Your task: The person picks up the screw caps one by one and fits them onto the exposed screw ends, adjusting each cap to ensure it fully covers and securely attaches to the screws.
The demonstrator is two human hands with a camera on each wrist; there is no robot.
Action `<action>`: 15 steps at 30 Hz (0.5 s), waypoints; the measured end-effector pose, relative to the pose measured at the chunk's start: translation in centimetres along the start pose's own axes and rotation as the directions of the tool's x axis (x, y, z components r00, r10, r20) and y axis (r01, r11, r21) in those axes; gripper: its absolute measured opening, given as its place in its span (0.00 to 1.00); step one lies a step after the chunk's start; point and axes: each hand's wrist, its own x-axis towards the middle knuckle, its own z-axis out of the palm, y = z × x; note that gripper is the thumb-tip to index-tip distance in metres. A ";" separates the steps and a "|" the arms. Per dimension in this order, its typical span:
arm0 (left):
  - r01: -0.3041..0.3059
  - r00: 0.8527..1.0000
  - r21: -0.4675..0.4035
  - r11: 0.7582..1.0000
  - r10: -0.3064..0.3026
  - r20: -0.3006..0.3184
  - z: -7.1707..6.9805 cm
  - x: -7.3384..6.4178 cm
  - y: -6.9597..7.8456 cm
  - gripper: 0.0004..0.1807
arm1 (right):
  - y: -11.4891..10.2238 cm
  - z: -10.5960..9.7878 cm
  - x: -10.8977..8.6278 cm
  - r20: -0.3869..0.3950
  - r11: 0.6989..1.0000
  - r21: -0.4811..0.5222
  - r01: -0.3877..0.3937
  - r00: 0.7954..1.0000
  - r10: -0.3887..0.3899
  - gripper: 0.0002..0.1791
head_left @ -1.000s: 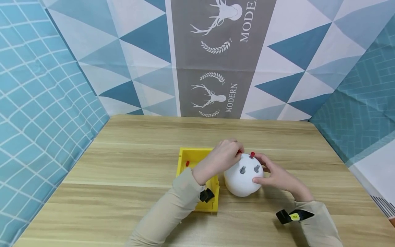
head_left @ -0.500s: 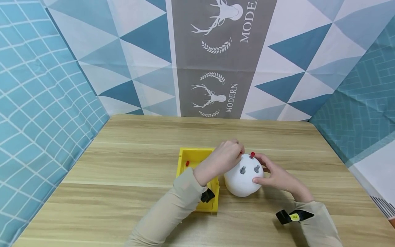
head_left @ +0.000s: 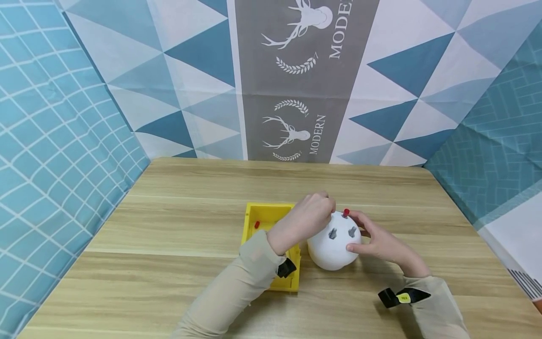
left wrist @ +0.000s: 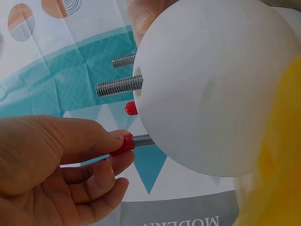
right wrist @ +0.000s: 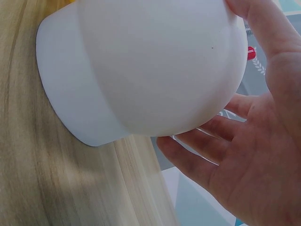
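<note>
A white rounded body (head_left: 332,259) on a wider base stands on the table, several threaded bolts (left wrist: 120,86) sticking out of its top. My left hand (head_left: 306,217) pinches a red cap (left wrist: 123,145) between thumb and forefinger. That cap sits on the end of one bolt (left wrist: 143,140); in the head view the hand hides it. A second red cap (head_left: 346,213) covers another bolt, and two bolts show bare metal. On the right side, my right hand (head_left: 378,240) holds the white body, thumb on the near side and fingers round the far side.
A yellow bin (head_left: 271,205) stands just left of the white body, partly under my left forearm. Inside it lies a small red piece (head_left: 257,224). The wooden table (head_left: 178,221) ends at a patterned cloth backdrop (head_left: 203,94).
My left hand turns slightly at the same bolt; the red cap that showed by its fingers is now hidden in the head view. The right hand and white body stay put.
</note>
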 end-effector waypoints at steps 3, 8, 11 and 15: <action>-0.005 1.000 0.020 1.000 0.005 0.004 0.0 0.0 0.0 0.08 | 0.0 0.0 0.0 -0.001 1.000 -0.002 -0.002 1.000 0.002 0.40; -0.002 1.000 0.027 1.000 0.002 0.005 0.0 0.0 0.1 0.08 | 0.1 0.0 0.0 0.000 1.000 0.008 -0.002 1.000 0.002 0.40; 0.001 1.000 0.021 1.000 -0.001 0.007 0.1 0.0 0.1 0.08 | 0.1 0.0 0.0 0.001 1.000 0.011 -0.002 1.000 0.002 0.40; 0.005 1.000 0.020 1.000 -0.005 0.015 0.1 0.0 0.1 0.08 | 0.1 0.0 0.0 0.003 1.000 0.012 -0.004 1.000 0.004 0.40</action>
